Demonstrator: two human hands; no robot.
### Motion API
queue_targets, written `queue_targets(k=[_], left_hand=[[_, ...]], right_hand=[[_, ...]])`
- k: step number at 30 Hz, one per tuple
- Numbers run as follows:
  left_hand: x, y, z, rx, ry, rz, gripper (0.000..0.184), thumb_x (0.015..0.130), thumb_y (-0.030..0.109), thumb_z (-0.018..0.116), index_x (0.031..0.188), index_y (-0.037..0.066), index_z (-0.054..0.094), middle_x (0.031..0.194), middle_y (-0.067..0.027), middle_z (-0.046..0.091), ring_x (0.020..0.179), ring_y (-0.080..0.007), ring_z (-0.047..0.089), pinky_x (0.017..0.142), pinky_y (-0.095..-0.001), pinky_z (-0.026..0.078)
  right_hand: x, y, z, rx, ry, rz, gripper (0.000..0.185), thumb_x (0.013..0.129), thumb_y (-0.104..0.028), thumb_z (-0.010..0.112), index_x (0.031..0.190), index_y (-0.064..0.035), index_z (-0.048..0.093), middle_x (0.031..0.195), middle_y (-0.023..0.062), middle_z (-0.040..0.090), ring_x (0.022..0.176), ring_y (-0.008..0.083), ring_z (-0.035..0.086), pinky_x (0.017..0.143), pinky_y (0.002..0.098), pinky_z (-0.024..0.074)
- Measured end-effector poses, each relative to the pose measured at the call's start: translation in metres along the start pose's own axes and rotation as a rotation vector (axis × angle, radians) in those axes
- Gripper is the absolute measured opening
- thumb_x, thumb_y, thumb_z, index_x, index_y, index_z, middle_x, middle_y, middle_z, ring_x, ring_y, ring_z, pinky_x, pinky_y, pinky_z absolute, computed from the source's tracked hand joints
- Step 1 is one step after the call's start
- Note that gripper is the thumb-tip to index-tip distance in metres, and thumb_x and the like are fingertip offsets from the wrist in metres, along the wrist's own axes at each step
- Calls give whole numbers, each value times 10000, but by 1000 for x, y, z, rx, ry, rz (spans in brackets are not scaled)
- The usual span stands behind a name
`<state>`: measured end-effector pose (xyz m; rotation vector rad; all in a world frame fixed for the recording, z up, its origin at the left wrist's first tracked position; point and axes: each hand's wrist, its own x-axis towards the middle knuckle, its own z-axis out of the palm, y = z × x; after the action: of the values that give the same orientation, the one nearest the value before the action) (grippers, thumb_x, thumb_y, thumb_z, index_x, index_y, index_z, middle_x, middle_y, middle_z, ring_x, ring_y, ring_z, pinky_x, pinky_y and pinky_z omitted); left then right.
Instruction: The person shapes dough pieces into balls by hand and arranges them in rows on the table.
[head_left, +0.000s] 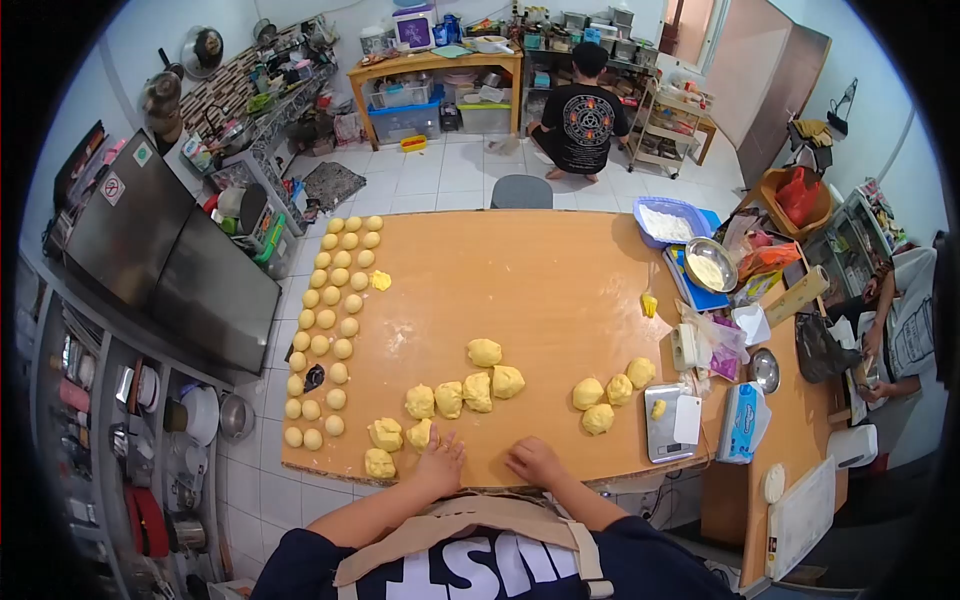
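On my feed, the left hand (440, 466) rests with fingers spread just beside a dough lump (418, 434) on the table (480, 280); the right hand (537, 462) curls loosely, and I can't tell whether it grasps anything. 4 more lumps (598, 419) sit near the scale (662, 434).

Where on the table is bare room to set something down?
Widest on the table: between the balls and basket. Smaller: ahead of the right hand, between the middle lumps and right lumps. Crowded: the left edge, around the left hand, and the right edge by the scale.
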<state>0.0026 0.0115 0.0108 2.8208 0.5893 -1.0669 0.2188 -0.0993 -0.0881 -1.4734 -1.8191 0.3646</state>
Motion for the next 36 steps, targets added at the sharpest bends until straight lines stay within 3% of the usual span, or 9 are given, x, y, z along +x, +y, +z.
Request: queue_targets(k=[3,6,13,16,18,24,30,36], left_hand=[[2,1,3,-20,10,-3,653,905,420,491,1456,77,417,1559,-40,343,1492,-283,154,1130,-679,-74],[11,1,18,46,62,-7,708,890,495,528,1450,77,419,1551,-61,350,1487,-305,158,1129,-689,-48],[10,0,24,30,96,10,727,879,510,561,1442,70,424,1538,-77,365,1480,-321,174,1129,-696,-15],[2,3,9,-19,35,-2,557,946,286,397,1462,77,408,1559,-48,341,1490,-288,162,1126,-685,-76],[2,3,11,-6,57,-1,551,948,274,390,1463,78,406,1561,-46,339,1491,-289,159,1126,-684,-75],[5,1,15,-26,56,-11,546,947,272,395,1455,75,418,1553,-46,354,1490,-291,161,1127,-685,-72],[3,3,11,-11,52,9,552,943,281,403,1448,58,423,1554,-50,351,1490,-290,159,1128,-684,-70],[4,0,18,-18,82,1,553,943,280,396,1442,42,425,1555,-56,348,1487,-291,170,1131,-681,-71]], right_hand=[[4,7,-36,-230,-139,-58,206,735,-153,780,808,-51,617,819,128,628,783,338,601,709,417,504],[27,17,-19,-67,115,123,219,722,-157,790,813,-55,619,818,129,624,787,337,604,706,422,505],[-10,10,-11,-29,27,64,244,714,-142,795,840,-45,610,834,128,614,829,330,589,727,404,496],[-1,14,-24,-86,61,144,256,712,-145,801,849,-48,608,840,128,612,824,330,586,720,406,497],[22,6,-20,-78,110,191,266,708,-152,808,853,-52,608,846,129,611,825,328,587,717,409,500],[-7,-3,-15,23,45,63,316,700,-178,819,890,-42,606,895,135,613,870,326,587,752,408,503],[15,9,-21,-91,84,223,353,699,-209,831,913,-41,606,931,136,619,910,347,593,788,422,508],[-29,2,-16,21,35,144,468,677,-233,853,1032,-45,613,1052,151,628,1014,347,595,848,413,512]])
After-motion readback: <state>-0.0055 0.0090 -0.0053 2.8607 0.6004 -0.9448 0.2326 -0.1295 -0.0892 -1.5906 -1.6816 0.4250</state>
